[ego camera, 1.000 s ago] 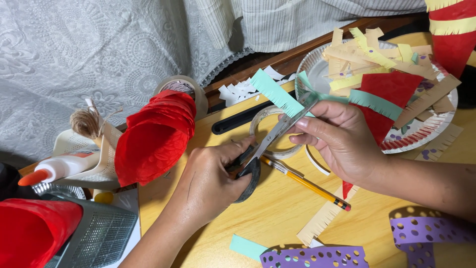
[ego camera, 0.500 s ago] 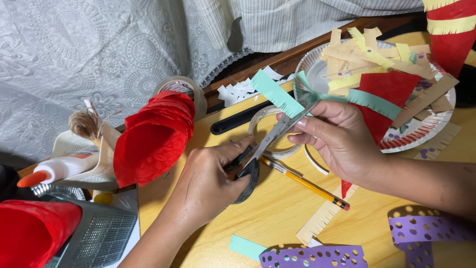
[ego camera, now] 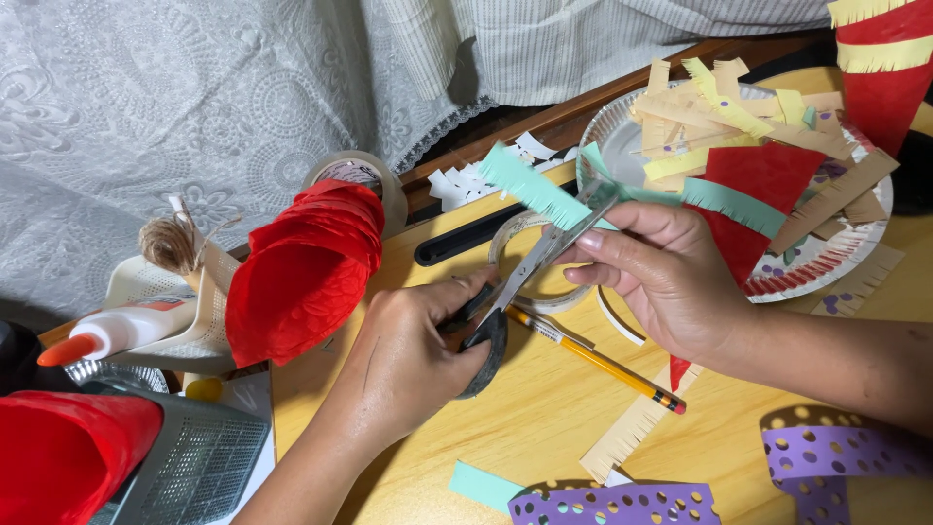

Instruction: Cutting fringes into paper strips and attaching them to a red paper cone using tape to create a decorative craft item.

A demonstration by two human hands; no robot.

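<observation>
L hand (ego camera: pixel 413 355) grips scissors (ego camera: pixel 530 277) — tips point up-right; R hand (ego camera: pixel 661 277) fingers pinch teal strip (ego camera: pixel 583 194).

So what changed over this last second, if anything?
Very little. The left hand keeps the scissors at the teal fringed paper strip that the right hand holds; the blades look slightly more closed on the strip, though that is hard to tell. Nothing was picked up or let go. The pencil, paper plate and red paper cone stayed put.
</observation>
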